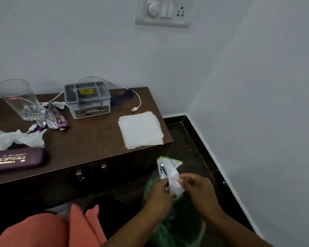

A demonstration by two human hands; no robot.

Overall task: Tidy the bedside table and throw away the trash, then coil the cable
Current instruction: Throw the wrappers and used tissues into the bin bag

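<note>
Below the table's front right corner, my left hand [158, 195] and my right hand [198, 188] both grip a white and green wrapper [169, 175], held over the mouth of a green plastic bag [178, 227]; my left hand also seems to hold the bag's rim. On the dark wooden bedside table [89, 139] lie a purple foil wrapper [55, 118], a crumpled white tissue [18, 139] and a flat white napkin [141, 129]. A white cable [138, 102] loops behind the grey box, its plug end lying free on the tabletop.
An empty drinking glass [20, 98] stands at the back left. A grey plastic box [88, 99] and a dark blue object [122, 98] sit at the back. A purple spectacle case [16, 160] lies at the front left. Wall corner and black floor border are to the right.
</note>
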